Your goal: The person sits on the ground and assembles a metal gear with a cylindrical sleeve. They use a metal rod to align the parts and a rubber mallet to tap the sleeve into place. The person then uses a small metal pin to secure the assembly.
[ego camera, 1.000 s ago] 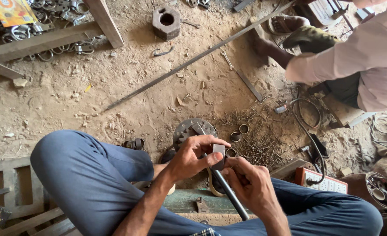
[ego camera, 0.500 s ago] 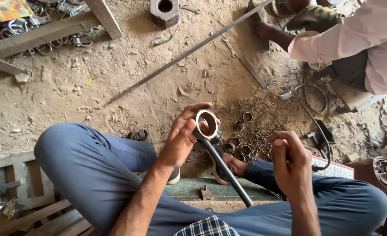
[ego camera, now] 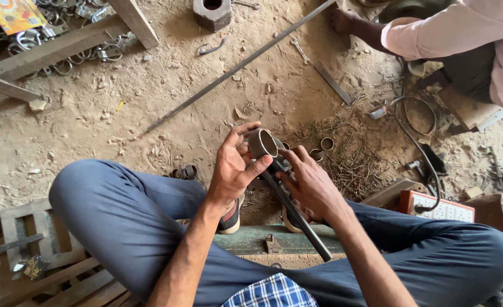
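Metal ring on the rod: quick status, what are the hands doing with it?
Left hand grips metal ring at rod top. Right hand wraps rod below. Loose rings on dirt ground beyond; nothing blocking.

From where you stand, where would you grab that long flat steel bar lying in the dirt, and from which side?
Take the long flat bar near its middle, from above, fingers across its narrow width. It lies flat on bare dirt there, with open ground on both sides. Its far end runs up towards the other person's foot, so that end looks crowded. A mid-length grip should also balance it better.
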